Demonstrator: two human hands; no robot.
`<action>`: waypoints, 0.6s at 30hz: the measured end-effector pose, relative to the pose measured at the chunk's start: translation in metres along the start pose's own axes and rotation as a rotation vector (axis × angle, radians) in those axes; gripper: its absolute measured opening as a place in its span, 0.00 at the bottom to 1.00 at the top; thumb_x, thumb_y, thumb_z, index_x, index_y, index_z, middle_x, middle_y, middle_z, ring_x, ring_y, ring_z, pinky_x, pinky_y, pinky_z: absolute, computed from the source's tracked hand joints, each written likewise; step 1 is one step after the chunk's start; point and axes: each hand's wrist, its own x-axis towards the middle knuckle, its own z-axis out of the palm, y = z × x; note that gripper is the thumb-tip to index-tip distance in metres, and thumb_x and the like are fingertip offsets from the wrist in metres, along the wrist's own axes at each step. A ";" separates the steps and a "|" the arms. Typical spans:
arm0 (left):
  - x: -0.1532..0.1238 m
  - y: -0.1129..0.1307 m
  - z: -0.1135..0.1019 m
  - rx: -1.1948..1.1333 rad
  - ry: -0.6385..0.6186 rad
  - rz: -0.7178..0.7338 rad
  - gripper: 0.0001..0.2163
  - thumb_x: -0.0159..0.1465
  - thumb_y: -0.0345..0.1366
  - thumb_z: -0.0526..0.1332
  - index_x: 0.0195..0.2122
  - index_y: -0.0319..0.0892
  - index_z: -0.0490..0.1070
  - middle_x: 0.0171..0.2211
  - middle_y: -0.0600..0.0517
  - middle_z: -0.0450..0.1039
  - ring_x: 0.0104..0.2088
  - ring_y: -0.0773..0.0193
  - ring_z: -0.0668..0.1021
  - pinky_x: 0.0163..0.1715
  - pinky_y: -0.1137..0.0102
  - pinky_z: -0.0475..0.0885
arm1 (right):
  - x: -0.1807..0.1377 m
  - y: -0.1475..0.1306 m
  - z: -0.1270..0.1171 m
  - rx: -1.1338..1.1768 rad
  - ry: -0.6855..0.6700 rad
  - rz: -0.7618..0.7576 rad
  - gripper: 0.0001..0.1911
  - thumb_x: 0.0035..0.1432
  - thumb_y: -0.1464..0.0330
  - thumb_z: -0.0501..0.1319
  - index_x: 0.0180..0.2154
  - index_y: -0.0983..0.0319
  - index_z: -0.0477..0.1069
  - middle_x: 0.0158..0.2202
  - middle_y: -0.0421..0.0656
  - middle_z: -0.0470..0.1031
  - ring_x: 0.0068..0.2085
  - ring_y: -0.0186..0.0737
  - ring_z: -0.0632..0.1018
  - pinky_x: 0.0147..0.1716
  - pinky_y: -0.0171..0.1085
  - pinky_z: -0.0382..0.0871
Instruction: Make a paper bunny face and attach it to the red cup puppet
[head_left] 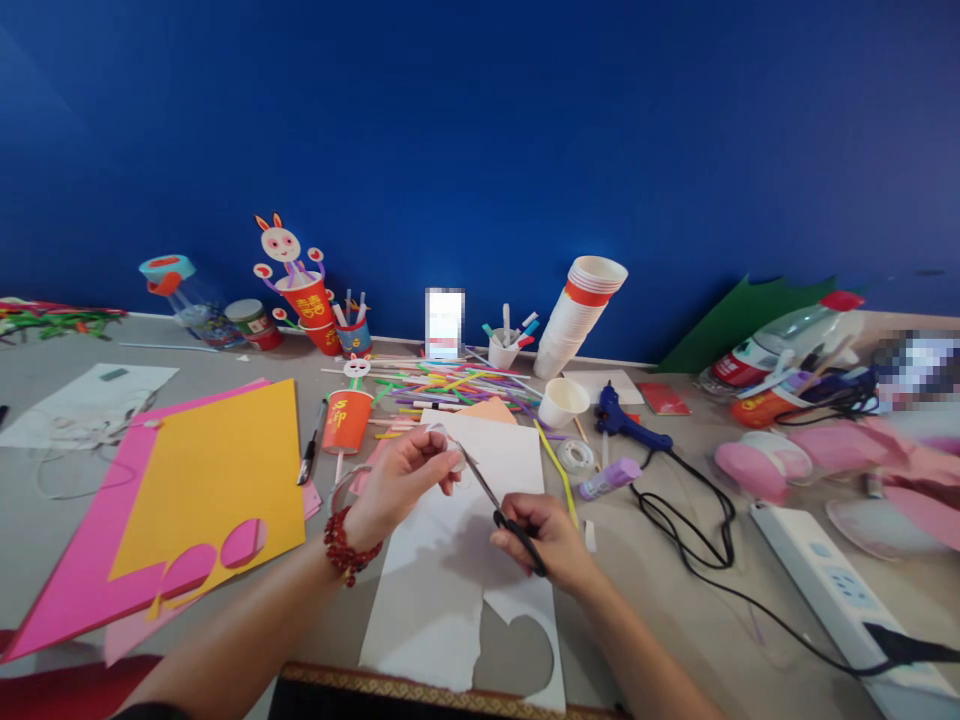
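Note:
My left hand (401, 478), with a red bead bracelet at the wrist, pinches a small white paper piece (453, 457) above the table. My right hand (544, 540) grips black-handled scissors (501, 510), whose blades point up-left into that paper piece. Below both hands lies a white paper sheet (450, 580) with a rounded shape cut out of its lower right. An orange paper cup on a stick (347, 420) stands just left of my left hand.
Yellow sheet (217, 470) over pink sheet (82, 570) lie at left. Coloured straws (450, 385), stacked paper cups (577, 315), a blue glue gun (626, 425) with black cord, tape roll (576, 456), purple glue stick (609, 479) and a white power strip (832, 590) crowd the right.

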 end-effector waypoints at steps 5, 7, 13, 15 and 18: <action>-0.001 0.002 0.001 0.021 -0.031 -0.032 0.10 0.59 0.39 0.68 0.30 0.39 0.70 0.24 0.57 0.70 0.23 0.73 0.73 0.23 0.77 0.70 | 0.000 0.002 0.002 0.065 -0.052 0.044 0.28 0.45 0.48 0.70 0.21 0.60 0.58 0.13 0.33 0.63 0.14 0.27 0.61 0.14 0.28 0.51; -0.002 0.003 0.003 0.036 -0.048 -0.058 0.11 0.59 0.40 0.68 0.30 0.39 0.69 0.24 0.57 0.71 0.22 0.73 0.73 0.23 0.76 0.70 | 0.000 0.003 0.003 0.077 -0.062 0.048 0.28 0.45 0.48 0.70 0.21 0.60 0.58 0.13 0.33 0.64 0.14 0.26 0.61 0.14 0.27 0.51; -0.003 0.004 0.004 0.050 -0.044 -0.090 0.13 0.58 0.42 0.68 0.28 0.39 0.68 0.23 0.56 0.71 0.22 0.72 0.73 0.23 0.76 0.70 | 0.000 0.003 0.003 0.099 -0.070 0.065 0.28 0.44 0.48 0.71 0.21 0.60 0.58 0.13 0.33 0.64 0.14 0.26 0.62 0.14 0.27 0.51; -0.003 0.004 0.003 0.054 -0.045 -0.095 0.13 0.58 0.42 0.69 0.28 0.39 0.68 0.23 0.57 0.71 0.22 0.72 0.73 0.24 0.76 0.70 | 0.000 0.003 0.002 0.095 -0.066 0.063 0.28 0.45 0.48 0.71 0.21 0.60 0.58 0.13 0.33 0.64 0.14 0.26 0.61 0.14 0.27 0.51; -0.002 0.004 0.003 0.060 -0.038 -0.095 0.13 0.58 0.43 0.69 0.29 0.39 0.68 0.24 0.57 0.71 0.22 0.72 0.73 0.24 0.75 0.70 | 0.000 0.004 0.002 0.090 -0.069 0.054 0.29 0.45 0.47 0.70 0.21 0.60 0.58 0.13 0.33 0.64 0.14 0.26 0.61 0.14 0.27 0.51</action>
